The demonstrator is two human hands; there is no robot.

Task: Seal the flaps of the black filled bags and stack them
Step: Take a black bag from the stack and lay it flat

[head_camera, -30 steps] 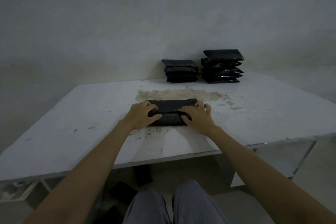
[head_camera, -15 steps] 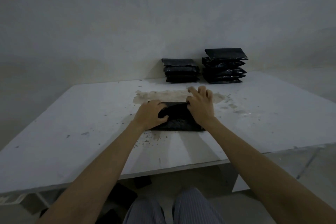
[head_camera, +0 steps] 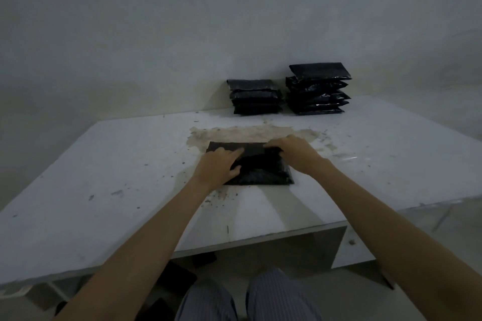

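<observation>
Change: a second ago both hands sat on the middle of the bag; now they have slid toward its far edge, and more of the near half shows.
Left hand: the left hand (head_camera: 217, 165) lies at centre frame on the left part of the bag, fingers straight and pressed flat, forefinger pointing along the far strip, thumb on the bulge.
Bag: the black bag (head_camera: 257, 167) lies flat on the table at centre frame, its near half puffed with filling, its far strip flatter.
Flap: the flap (head_camera: 234, 146) is that flat far strip, laid down under both hands.
Right hand: the right hand (head_camera: 293, 150) sits right of centre on the bag's far right corner, fingers curled over the edge; whether it pinches the flap or only presses it I cannot tell.
Meaning: by my reading the flap is being smoothed shut, so sealing is near done and stacking comes next.
Short stack: a short stack (head_camera: 254, 97) of black bags stands at upper centre against the wall.
Tall stack: a tall stack (head_camera: 317, 88) stands just beside it to the right, top bag askew.
Table: the white table (head_camera: 104, 169) is scuffed, with a tan stain (head_camera: 250, 131) beyond the bag and dark crumbs near it.
Room: a bare grey wall (head_camera: 156, 34) fills the upper frame; light is dim.
Below: striped trousers (head_camera: 247, 297) show at the bottom edge.
</observation>
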